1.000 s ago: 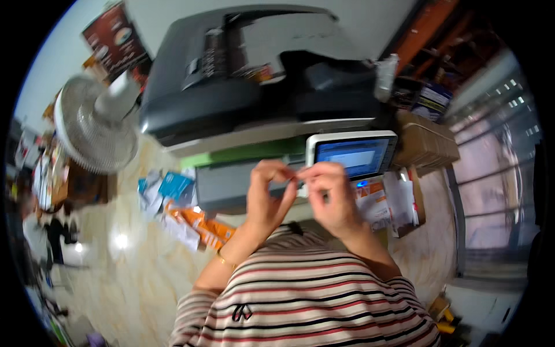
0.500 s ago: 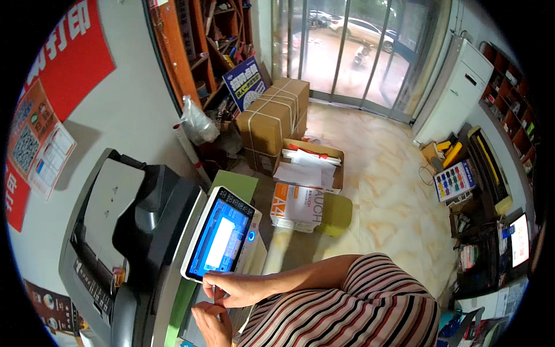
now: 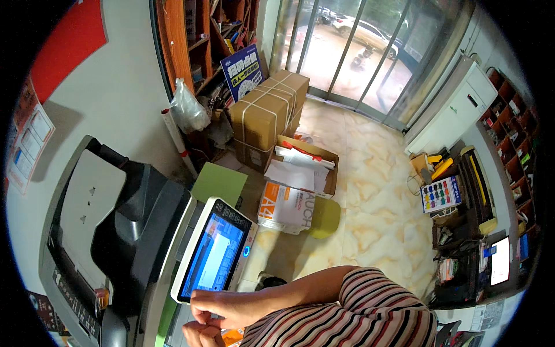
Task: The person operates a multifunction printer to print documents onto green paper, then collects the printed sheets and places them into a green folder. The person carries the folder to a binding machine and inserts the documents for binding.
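My right hand (image 3: 222, 306) sits just below the lit blue touchscreen panel (image 3: 214, 257) of a large black and grey copier (image 3: 115, 231). Its fingers are curled inward, and the forearm runs back to a striped sleeve (image 3: 358, 312). My left hand (image 3: 199, 334) is right under it at the frame's lower edge, also curled and touching or almost touching the right one. Whether anything small is pinched between them is not visible. A bit of orange (image 3: 231, 336) shows beside the left hand.
Taped cardboard boxes (image 3: 266, 113) and an open box of paper (image 3: 303, 165) stand on the marble floor beside a green stool (image 3: 324, 217). Wooden shelves (image 3: 196, 40) line the wall, with glass doors (image 3: 358, 52) beyond. A desk with a colour chart (image 3: 442, 194) and a monitor (image 3: 500, 260) is at right.
The view has swung from the copier in front to the room on the right side. My hands have stayed together by the touchscreen, now low in the frame.
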`<act>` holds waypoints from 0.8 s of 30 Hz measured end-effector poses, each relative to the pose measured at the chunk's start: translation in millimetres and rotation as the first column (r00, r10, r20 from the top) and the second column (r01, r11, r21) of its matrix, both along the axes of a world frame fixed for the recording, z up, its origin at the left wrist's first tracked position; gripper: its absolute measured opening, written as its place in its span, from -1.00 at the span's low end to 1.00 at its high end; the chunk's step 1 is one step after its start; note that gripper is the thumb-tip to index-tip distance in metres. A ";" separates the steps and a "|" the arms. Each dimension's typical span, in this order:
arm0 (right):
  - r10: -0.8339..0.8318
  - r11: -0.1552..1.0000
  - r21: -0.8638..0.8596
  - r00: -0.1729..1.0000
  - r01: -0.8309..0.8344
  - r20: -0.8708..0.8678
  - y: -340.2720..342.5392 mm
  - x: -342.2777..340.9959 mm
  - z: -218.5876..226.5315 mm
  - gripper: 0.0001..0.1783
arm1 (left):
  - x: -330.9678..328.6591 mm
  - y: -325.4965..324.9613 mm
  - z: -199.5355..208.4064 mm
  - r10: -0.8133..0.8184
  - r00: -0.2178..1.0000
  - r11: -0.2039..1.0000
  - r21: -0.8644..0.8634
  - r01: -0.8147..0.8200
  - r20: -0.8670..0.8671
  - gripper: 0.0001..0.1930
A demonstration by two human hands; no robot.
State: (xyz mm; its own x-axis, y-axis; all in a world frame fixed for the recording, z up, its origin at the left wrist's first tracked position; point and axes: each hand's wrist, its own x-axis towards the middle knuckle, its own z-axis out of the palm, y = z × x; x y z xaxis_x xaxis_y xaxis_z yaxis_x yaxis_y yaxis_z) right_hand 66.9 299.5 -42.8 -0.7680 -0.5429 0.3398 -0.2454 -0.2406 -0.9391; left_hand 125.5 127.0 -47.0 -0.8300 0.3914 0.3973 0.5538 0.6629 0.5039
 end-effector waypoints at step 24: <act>0.225 0.948 -0.218 0.973 -0.230 -0.048 -48.5 -70.0 -48.6 -0.76 | -63.3 -1.1 -13.2 0.180 0.980 0.984 -0.026 -0.178 0.088 -0.71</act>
State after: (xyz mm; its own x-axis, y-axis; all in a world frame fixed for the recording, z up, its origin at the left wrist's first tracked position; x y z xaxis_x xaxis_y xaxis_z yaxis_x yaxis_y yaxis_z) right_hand -3.1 251.0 -91.4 -0.6236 -0.6124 0.4859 -0.1797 -0.4926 -0.8515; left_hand 62.2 125.9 -60.2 -0.9191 0.2399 0.3125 0.3787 0.7565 0.5332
